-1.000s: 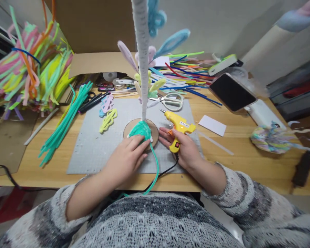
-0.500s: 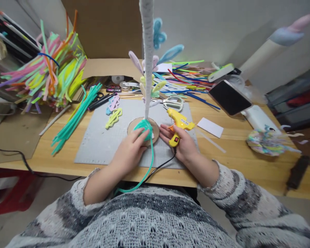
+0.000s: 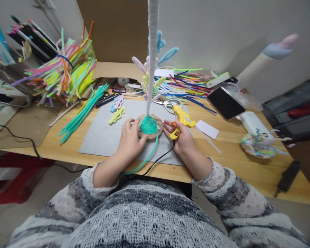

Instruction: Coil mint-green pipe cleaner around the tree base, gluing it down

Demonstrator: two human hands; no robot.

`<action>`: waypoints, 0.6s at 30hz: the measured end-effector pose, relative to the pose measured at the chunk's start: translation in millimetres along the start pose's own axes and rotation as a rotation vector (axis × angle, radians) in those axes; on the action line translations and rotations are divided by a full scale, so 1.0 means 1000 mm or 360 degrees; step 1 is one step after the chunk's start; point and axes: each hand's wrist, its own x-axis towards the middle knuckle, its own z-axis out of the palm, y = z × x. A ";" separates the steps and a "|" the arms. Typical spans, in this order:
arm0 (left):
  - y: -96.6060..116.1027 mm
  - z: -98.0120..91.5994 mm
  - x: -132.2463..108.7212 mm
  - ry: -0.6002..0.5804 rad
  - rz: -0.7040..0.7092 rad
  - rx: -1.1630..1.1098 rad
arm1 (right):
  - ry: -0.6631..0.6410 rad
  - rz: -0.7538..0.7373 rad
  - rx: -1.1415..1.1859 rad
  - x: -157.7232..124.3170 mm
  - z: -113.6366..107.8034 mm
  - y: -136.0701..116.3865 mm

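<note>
A round wood slice lies on the grey cutting mat, with a coil of green pipe cleaner on top. From the coil a loose green strand runs down over the table edge. Behind the coil rises a tall white wrapped stem bearing pastel fuzzy petals. My left hand grips the slice's left rim, thumb at the front and fingers curved along the side. In my right hand, palm up, rests a yellow hot glue gun; its fingertips reach the slice's right edge.
Green pipe cleaners and small pastel fuzzy pieces lie left. Scissors and loose coloured pipe cleaners are behind. At right are a phone, a white card and a dark-handled tool. The glue gun's black cord crosses the front.
My left hand has come off the green coil and shifted left to the slice's rim, uncovering the coil. My right hand still holds the glue gun. The camera view has shifted slightly.
</note>
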 end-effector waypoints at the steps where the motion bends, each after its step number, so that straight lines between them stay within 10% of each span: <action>1: -0.001 -0.001 0.009 0.0029 -0.0017 0.0024 | 0.0019 0.0022 0.0013 0.000 0.001 -0.001; 8: -0.005 0.012 0.073 -0.0176 -0.0199 -0.0129 | 0.0065 0.0069 0.0014 -0.001 0.002 -0.003; 18: -0.001 0.028 0.073 -0.0051 -0.0170 -0.0380 | 0.0020 0.0073 0.0004 0.002 0.000 -0.001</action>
